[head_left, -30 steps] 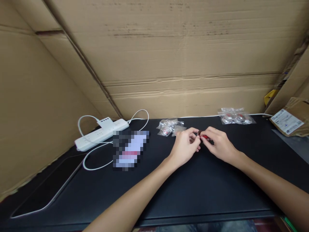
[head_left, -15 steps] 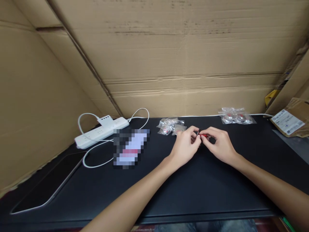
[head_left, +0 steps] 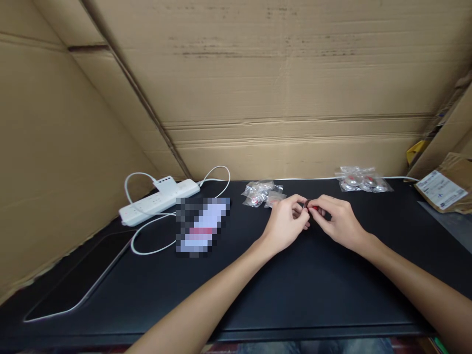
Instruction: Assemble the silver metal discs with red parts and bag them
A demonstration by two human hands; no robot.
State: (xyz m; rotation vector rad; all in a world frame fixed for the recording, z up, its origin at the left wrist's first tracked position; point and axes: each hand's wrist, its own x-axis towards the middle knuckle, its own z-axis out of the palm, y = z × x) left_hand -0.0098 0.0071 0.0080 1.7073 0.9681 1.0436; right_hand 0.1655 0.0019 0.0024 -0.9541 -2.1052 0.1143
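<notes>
Above the black table, my left hand (head_left: 284,222) and my right hand (head_left: 338,219) meet fingertip to fingertip. Pinched in my left thumb and forefinger is a small dark, thin-edged piece (head_left: 306,204). A red bit (head_left: 315,208) shows at my right fingertips, which are closed on it. Whether the dark and red parts are one object I cannot tell; the fingers hide most of it. Just behind my left hand lie small clear plastic bags (head_left: 261,191) with red spots inside. More clear bags (head_left: 363,180), holding round silvery pieces with red, lie farther right.
A white power strip (head_left: 160,201) with looping white cables stands at the back left. In front are a blurred-out phone-like slab (head_left: 202,228) and a dark tablet (head_left: 79,278). A labelled brown package (head_left: 444,184) lies at the right. Cardboard walls (head_left: 280,98) enclose the table.
The view has shifted slightly, moving the scene a little to the right. My hands keep their pinches, and the dark piece has turned slightly between the fingertips.
</notes>
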